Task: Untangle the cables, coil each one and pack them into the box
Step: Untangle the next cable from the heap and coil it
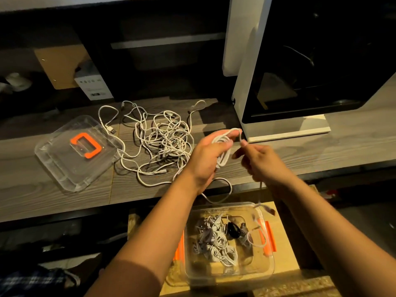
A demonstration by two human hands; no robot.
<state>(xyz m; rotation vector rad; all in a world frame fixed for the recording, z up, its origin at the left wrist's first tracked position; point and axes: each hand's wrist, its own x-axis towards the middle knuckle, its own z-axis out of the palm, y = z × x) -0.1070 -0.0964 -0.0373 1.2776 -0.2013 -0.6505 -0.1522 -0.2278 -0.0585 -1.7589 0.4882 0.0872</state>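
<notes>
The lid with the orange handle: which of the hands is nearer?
Left. The left hand is right of the lid, past the cable tangle; the right hand is farther right.

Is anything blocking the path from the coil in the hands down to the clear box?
Nothing visible does. The clear plastic box with orange latches sits open below the white cable coil; its clear lid with orange handle lies aside on the wooden tabletop.

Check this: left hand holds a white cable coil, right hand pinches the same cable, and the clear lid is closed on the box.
Wrong about the lid: in the head view it lies on the desk, left of the tangled cables, and the box stands open below. The left hand does hold the coil, and the right hand pinches its cable.
</notes>
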